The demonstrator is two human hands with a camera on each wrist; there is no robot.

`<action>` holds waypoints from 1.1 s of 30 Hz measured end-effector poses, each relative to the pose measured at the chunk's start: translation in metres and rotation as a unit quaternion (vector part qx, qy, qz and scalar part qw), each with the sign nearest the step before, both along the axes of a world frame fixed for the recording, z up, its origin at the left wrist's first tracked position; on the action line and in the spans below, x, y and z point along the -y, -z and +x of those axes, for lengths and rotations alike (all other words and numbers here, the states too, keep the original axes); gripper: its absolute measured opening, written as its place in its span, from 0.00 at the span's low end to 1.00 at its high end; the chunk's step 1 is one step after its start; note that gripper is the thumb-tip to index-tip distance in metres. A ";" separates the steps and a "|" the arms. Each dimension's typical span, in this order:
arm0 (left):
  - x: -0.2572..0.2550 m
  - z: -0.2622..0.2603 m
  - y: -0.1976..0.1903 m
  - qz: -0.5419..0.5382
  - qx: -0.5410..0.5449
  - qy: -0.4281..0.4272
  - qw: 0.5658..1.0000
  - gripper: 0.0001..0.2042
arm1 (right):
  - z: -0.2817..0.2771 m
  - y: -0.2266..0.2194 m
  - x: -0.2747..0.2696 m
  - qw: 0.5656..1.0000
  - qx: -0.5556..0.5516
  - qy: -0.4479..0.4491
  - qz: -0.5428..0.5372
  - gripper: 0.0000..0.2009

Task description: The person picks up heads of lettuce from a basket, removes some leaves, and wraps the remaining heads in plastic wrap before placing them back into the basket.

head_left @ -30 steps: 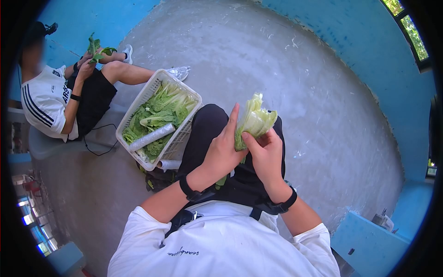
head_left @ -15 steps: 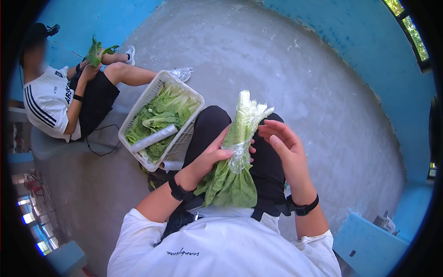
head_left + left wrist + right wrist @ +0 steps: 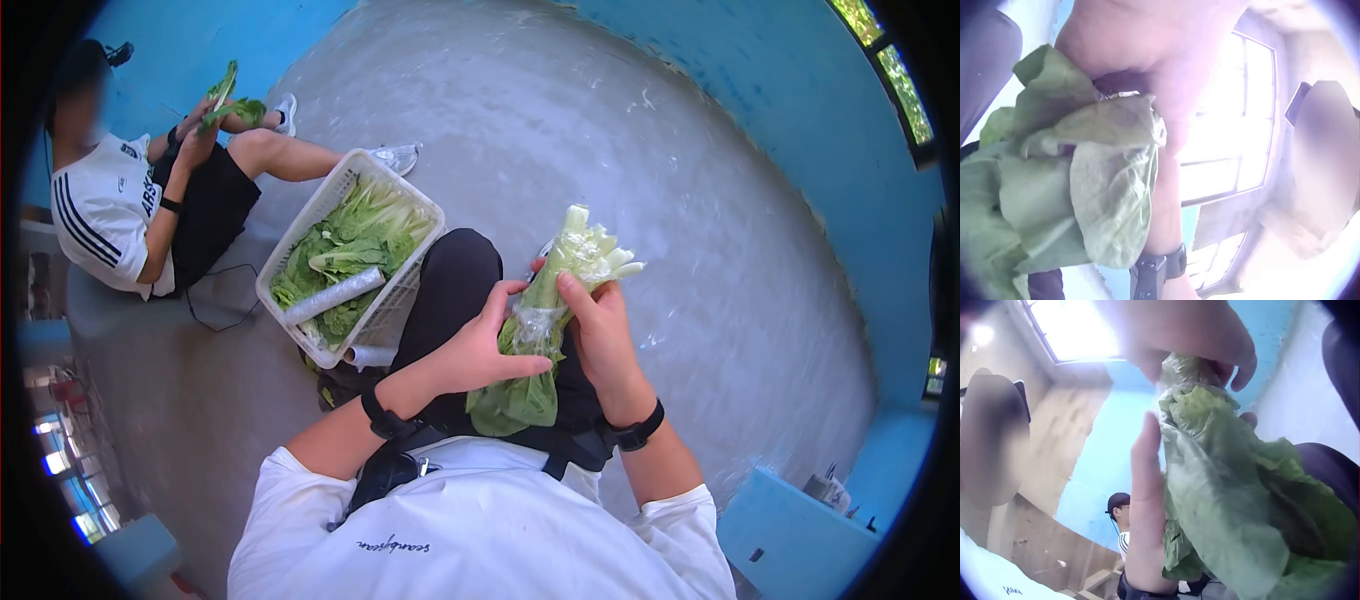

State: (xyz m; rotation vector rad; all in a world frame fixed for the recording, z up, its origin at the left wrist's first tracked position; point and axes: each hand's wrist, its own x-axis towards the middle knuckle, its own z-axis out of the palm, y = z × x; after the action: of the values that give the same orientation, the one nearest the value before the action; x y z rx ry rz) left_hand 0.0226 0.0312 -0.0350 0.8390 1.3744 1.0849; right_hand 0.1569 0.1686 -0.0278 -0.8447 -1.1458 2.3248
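A bundle of leafy lettuce (image 3: pixel 530 400), its middle and pale stem ends wrapped in clear plastic film (image 3: pixel 540 318), is held over the lap, stems pointing up and to the right. My right hand (image 3: pixel 605 340) grips the stem half, thumb lying on top and fingers behind. Around the leafy half, my left hand (image 3: pixel 455 355) is spread, its thumb stretched straight across the leaves and its fingertips on the far side. Loose leaves (image 3: pixel 1113 194) fill much of the left wrist view. In the right wrist view, the wrapped part (image 3: pixel 1188 372) passes under the right hand.
To the left stands a white plastic crate (image 3: pixel 432 222) of lettuce (image 3: pixel 340 240), with a roll of film (image 3: pixel 335 297) lying on top. Another roll (image 3: pixel 372 356) is beside it. A seated person (image 3: pixel 100 215) holds green leaves (image 3: pixel 232 105). A blue ledge (image 3: pixel 790 540) is at lower right.
The bundle swung from leaves-hidden to leaves toward me, then tilted right. My right hand let go, then took hold of the stem half; my left hand's grip has loosened and its thumb straightened.
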 end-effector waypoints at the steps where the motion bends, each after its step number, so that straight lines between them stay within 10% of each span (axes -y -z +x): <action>1: -0.001 0.001 -0.005 0.006 -0.048 -0.007 0.999 0.42 | -0.004 0.000 0.000 1.000 0.014 0.008 0.015 0.21; 9: 0.048 -0.053 0.005 0.089 0.147 -0.176 0.969 0.41 | -0.019 -0.018 -0.011 0.982 0.027 -0.081 0.169 0.33; 19: 0.279 -0.162 0.025 0.111 0.165 -0.533 0.823 0.23 | 0.000 0.003 -0.024 0.950 0.201 -0.075 0.227 0.23; 33: 0.501 -0.077 0.279 -0.071 0.269 -0.783 0.557 0.29 | -0.012 -0.007 -0.008 0.840 0.375 -0.157 0.360 0.24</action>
State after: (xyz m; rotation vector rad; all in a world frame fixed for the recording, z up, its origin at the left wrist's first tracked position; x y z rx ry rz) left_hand -0.0548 -0.4696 -0.3138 -1.2240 1.4059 2.1816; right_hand 0.1452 0.1766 -0.0211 -1.3484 -2.4272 1.4833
